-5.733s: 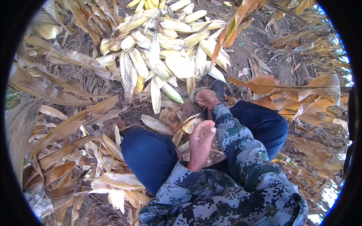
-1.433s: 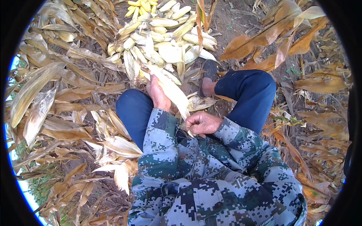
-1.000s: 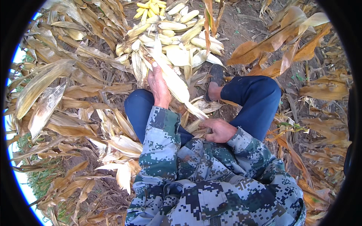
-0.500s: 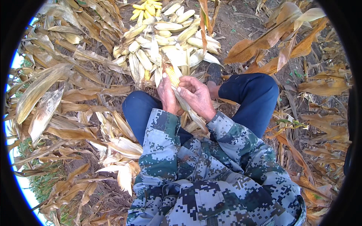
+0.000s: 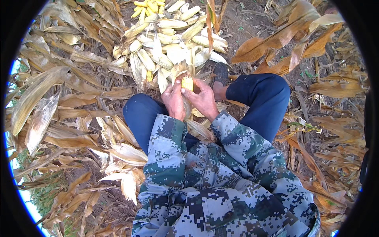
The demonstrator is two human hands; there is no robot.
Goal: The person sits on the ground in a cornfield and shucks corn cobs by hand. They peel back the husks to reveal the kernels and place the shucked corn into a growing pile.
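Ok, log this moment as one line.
left grip: on corn ear; right grip: on same ear; kernels: yellow, partly bared; pile of pale ears: beyond both grips; yellow ears: past pile

We see by bright, diffuse daylight that casts only soft shadows; the palest husks (image 5: 173,52) burn nearly to white, while the navy trousers (image 5: 260,93) show little detail. The yellow corn ear (image 5: 187,83) near the centre looks reasonably clear to us. Toward the black circular edge, fisheye distortion bends the view, and white glare with blue fringing lines the left rim.
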